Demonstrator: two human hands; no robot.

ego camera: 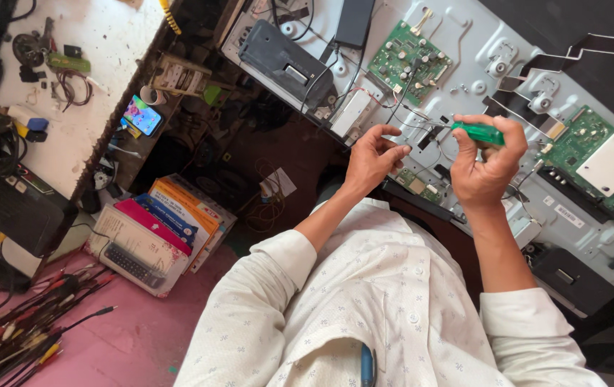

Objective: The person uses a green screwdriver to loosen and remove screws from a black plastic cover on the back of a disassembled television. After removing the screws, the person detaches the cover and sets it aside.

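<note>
My right hand (485,166) grips a green-handled screwdriver (479,132), its shaft pointing left toward my left hand. My left hand (371,159) has its fingers curled near the screwdriver tip and some thin wires, just above a small green board (417,183). Whether it pinches anything I cannot tell. Both hands hover over the opened metal back of a flat television chassis (464,64), which carries a green circuit board (407,61) at the top and another green board with a silver shield (604,161) at the right.
A dark plastic cover (285,61) lies at the chassis's left end. A stack of books and a keyboard (151,236) sits on the pink floor, beside several probes and tools (20,330). A white bench (70,86) holds cables and a lit phone (142,115).
</note>
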